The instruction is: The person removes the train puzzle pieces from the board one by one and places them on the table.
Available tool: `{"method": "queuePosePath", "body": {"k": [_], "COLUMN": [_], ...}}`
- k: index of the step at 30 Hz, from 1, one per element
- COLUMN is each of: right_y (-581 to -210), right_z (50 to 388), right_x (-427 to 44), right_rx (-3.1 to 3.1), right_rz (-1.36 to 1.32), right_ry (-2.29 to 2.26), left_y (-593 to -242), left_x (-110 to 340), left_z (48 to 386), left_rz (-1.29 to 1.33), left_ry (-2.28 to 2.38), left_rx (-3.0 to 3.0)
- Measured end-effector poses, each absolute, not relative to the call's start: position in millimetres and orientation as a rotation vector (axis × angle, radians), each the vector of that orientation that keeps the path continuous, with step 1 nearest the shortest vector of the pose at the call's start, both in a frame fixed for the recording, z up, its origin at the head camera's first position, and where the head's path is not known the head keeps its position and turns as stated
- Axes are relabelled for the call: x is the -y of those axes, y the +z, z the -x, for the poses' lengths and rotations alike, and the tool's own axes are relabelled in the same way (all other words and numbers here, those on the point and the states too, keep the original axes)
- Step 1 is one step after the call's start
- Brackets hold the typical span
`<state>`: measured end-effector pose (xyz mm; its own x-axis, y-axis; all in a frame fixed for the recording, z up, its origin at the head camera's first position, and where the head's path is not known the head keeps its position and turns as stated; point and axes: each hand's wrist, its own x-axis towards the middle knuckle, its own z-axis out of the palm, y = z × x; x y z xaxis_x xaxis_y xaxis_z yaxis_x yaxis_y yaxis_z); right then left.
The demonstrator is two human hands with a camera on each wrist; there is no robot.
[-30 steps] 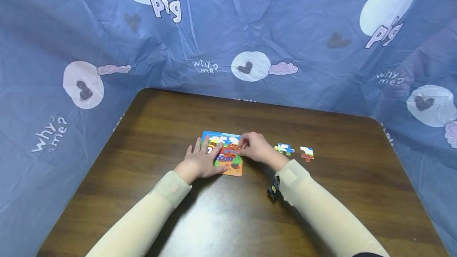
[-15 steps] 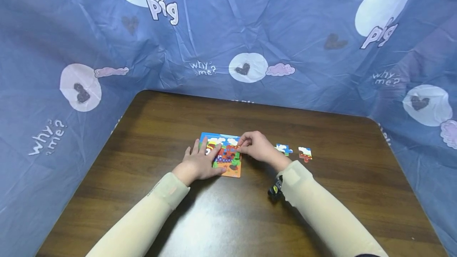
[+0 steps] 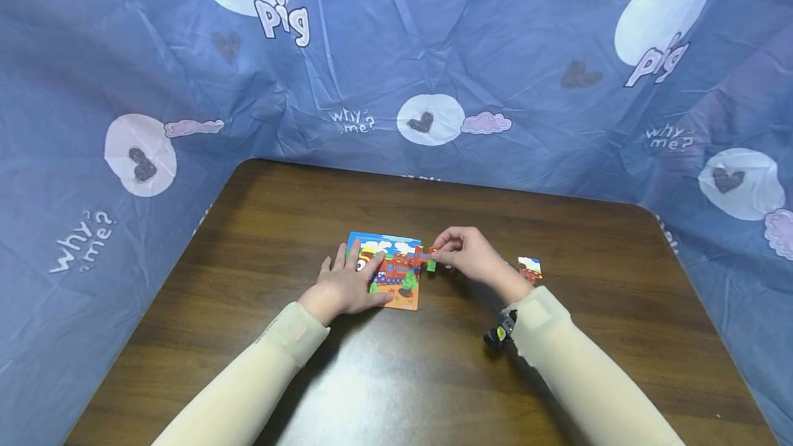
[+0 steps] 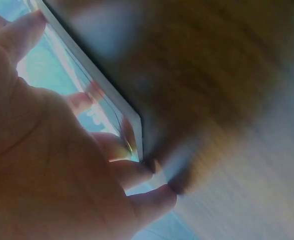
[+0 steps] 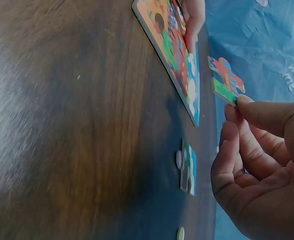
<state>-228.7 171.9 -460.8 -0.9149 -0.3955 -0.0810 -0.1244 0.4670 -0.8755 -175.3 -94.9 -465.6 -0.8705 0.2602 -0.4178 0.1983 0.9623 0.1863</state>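
Note:
My left hand (image 3: 347,288) lies with spread fingers on a colourful puzzle board (image 3: 405,300) that pictures a red train, clouds and green plants. In the left wrist view, the fingers of that left hand (image 4: 51,150) reach over the board's edge (image 4: 111,97). Just off the board's right side, my right hand (image 3: 471,257) pinches a red and green puzzle piece (image 3: 431,265) between thumb and fingers. The right wrist view shows this puzzle piece (image 5: 227,80) raised above the table, apart from the board (image 5: 172,60).
A loose puzzle piece (image 3: 529,266) with white and red print lies right of my right hand. Another is mostly hidden behind that hand. The brown wooden table (image 3: 396,384) ends at a blue printed cloth (image 3: 526,40) behind and on both sides.
My right hand has moved right, carrying the red and green puzzle piece away from the board's right part. The left hand stays on the board.

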Motion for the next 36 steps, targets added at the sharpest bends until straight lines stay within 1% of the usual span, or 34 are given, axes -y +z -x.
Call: {"method": "queuePosePath", "body": {"k": [5, 15, 17, 22, 24, 36], "right_y": [-455.1, -455.7, -455.7, -453.8, -453.3, -452.7], "right_z": [221.2, 210.6, 209.4, 204.0, 200.0, 182.9], "right_x": [-190.7, -231.8, -239.8, -257.3, -263.7, -302.6], "right_rx": [-2.488, -2.536, -2.536, -2.547, -2.550, -2.501], "right_rz": [0.427, 0.353, 0.349, 0.320, 0.310, 0.242], "right_ry": [-1.415, -1.412, -1.423, -1.427, -1.423, -1.368], "left_y": [-465.7, -467.4, -474.2, -471.8, -464.3, -464.2], "left_x": [95.2, 95.1, 96.1, 95.2, 93.9, 95.5], "left_z": [175.4, 173.5, 176.0, 176.2, 174.0, 174.7], "left_rz": [-0.336, -0.321, -0.330, -0.341, -0.339, -0.346], "left_ry": [0.195, 0.210, 0.223, 0.226, 0.209, 0.216], "left_rx": [-2.682, -2.667, -2.684, -2.690, -2.682, -2.690]}}
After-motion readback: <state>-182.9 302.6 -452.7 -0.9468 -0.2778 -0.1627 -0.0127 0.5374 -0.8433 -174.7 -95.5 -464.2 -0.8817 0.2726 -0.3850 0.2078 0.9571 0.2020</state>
